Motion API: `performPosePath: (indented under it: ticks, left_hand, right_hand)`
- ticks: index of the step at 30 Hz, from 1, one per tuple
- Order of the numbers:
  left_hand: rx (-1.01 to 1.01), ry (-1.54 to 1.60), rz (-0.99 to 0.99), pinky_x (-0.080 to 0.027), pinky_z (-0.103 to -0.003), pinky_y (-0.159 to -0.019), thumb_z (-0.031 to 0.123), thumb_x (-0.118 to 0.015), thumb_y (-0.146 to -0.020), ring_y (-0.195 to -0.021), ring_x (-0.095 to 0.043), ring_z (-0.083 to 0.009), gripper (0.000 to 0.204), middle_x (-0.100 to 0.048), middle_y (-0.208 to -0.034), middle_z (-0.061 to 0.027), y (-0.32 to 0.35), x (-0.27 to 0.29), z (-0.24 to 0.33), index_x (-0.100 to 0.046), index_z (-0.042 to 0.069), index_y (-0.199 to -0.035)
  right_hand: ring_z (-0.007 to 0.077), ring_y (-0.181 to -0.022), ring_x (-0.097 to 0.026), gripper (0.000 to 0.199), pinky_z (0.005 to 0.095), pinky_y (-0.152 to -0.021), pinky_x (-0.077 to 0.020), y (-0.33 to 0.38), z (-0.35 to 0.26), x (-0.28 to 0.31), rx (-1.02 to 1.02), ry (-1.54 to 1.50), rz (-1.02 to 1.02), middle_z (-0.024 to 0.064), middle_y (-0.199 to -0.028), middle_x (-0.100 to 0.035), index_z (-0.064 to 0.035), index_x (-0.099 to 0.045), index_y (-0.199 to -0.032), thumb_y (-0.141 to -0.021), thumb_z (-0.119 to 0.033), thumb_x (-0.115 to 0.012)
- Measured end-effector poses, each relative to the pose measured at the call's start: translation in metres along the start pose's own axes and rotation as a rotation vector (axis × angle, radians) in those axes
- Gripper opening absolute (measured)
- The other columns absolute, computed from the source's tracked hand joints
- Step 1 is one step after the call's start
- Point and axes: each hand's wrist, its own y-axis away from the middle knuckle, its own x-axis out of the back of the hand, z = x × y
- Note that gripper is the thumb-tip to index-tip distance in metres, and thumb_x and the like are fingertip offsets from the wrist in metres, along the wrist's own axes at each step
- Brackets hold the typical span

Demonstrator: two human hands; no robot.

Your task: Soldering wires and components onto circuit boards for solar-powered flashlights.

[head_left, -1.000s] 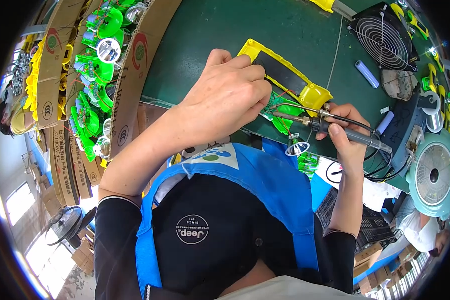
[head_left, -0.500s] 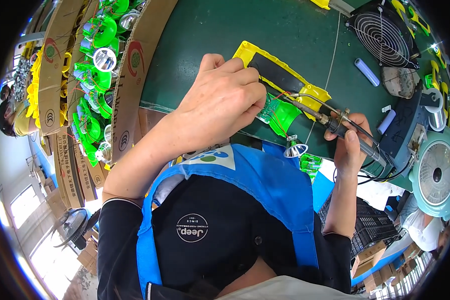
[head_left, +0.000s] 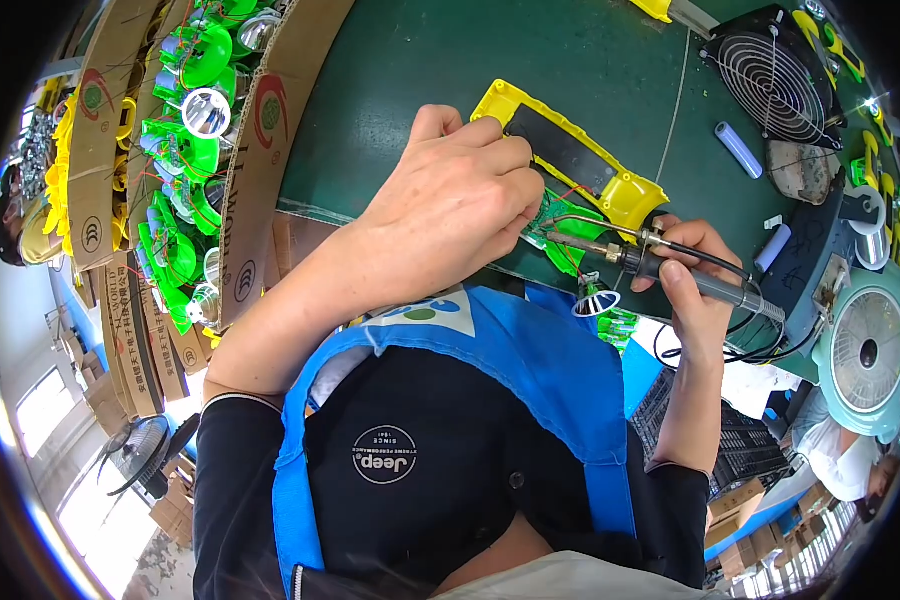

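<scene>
My right hand (head_left: 692, 290) grips a soldering iron (head_left: 700, 283) with a thin metal solder-feed tube along it. The tip points left and lies over the green circuit board (head_left: 542, 222), close to my left fingers. My left hand (head_left: 460, 195) is closed, its fingertips curled under at the board's left side; what they pinch is hidden. The board sits with a bright green plastic part (head_left: 567, 255), and red wires run about it. A silver reflector cup (head_left: 596, 302) hangs at its near end. Just beyond lies a yellow plastic housing half (head_left: 632, 200) with a black inner panel (head_left: 562, 150).
At left, cardboard boxes (head_left: 260, 180) hold several green lamp assemblies with reflectors (head_left: 207, 113). To the right are a black fan with a wire guard (head_left: 770, 75), purple cylindrical cells (head_left: 738, 150), a solder spool (head_left: 873, 243) and a teal fan (head_left: 867, 350).
The soldering iron has moved left and down, its tip coming over the circuit board near my left fingers. My left hand has shifted slightly right and stays closed.
</scene>
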Motion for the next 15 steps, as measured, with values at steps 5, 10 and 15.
performPosePath:
  ticks: [5, 10, 15]
  left_hand:
    - [0.0, -0.009, -0.005, -0.035, -0.039, -0.084, 0.005, -0.068, -0.074, -0.08, -0.053, -0.0206, 0.011, -0.053, -0.077, -0.0016, 0.0, 0.0, 0.0, -0.059, 0.01, -0.076]
    - [0.003, -0.023, 0.001, -0.035, -0.039, -0.084, 0.005, -0.068, -0.074, -0.08, -0.053, -0.0203, 0.011, -0.053, -0.077, -0.0015, 0.001, 0.0, 0.001, -0.059, 0.01, -0.076]
    - [0.0, -0.028, 0.004, -0.035, -0.039, -0.084, 0.006, -0.069, -0.074, -0.08, -0.053, -0.0204, 0.011, -0.053, -0.077, -0.002, 0.001, 0.0, 0.002, -0.059, 0.01, -0.076]
  right_hand:
    - [0.0161, -0.068, -0.068, 0.027, 0.0257, -0.066, -0.0548, 0.002, 0.002, 0.002, 0.004, 0.026, 0.011, 0.0119, -0.081, -0.066, 0.0063, -0.057, -0.097, -0.084, -0.013, -0.071]
    - [0.0182, -0.066, -0.067, 0.038, 0.0348, -0.094, -0.0491, 0.004, 0.008, 0.009, 0.109, 0.048, 0.062, 0.0142, -0.08, -0.066, 0.0059, -0.056, -0.097, -0.085, -0.027, -0.069]
    - [0.0187, -0.065, -0.066, 0.04, 0.038, -0.103, -0.0417, 0.01, 0.017, 0.01, 0.121, -0.06, 0.149, 0.0152, -0.079, -0.066, 0.0053, -0.054, -0.097, -0.085, -0.03, -0.069]
